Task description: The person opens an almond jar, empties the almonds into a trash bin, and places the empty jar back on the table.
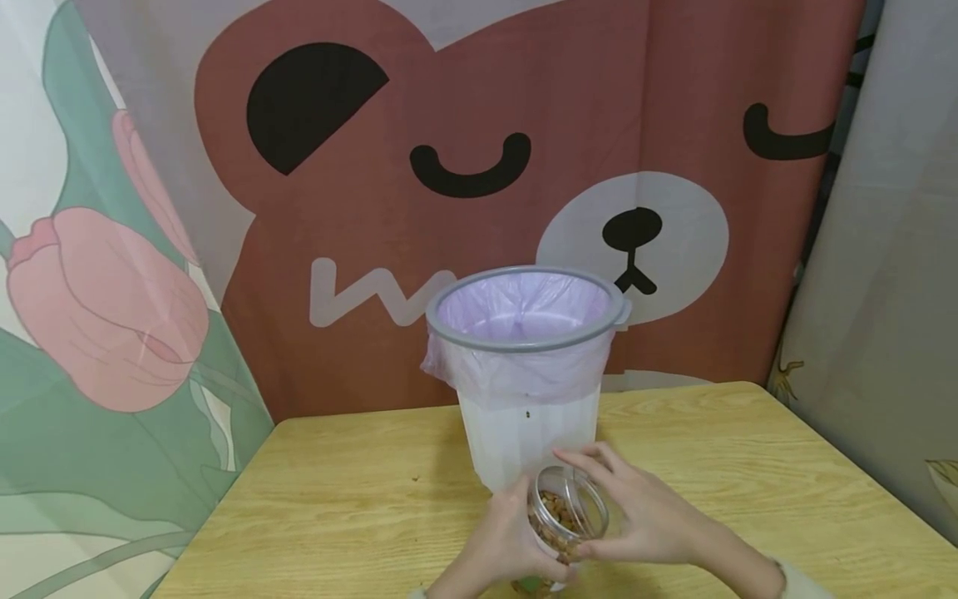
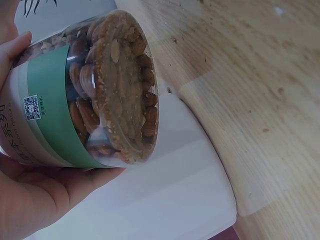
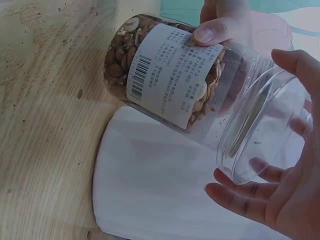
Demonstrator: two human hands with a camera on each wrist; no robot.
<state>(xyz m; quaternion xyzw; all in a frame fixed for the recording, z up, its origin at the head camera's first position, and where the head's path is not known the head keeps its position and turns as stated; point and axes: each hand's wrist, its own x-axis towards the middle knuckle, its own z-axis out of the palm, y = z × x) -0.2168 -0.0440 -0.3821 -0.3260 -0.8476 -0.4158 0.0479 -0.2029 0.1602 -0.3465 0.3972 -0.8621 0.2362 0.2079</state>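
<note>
Fingers of my left hand curl round the side of a clear plastic jar, thumb on its printed label, so the jar lies tilted with its mouth turned up and away from me toward the bin. My right hand comes in from the right, fingers spread and bent about the jar's open rim, fingertips touching the clear plastic at top and bottom of the mouth; it cups the rim rather than clamps it. Both wrists sit low, just above the wooden surface.

Almonds fill the lower part of the jar, packed against its base, while the stretch near the mouth is clear. A green band and a white barcode label wrap the body.

Just beyond the jar stands a white waste bin with a grey ring at the top, holding a pale purple liner folded over the edge. Whether anything lies in it I cannot tell. Behind hangs a bear-print curtain.
</note>
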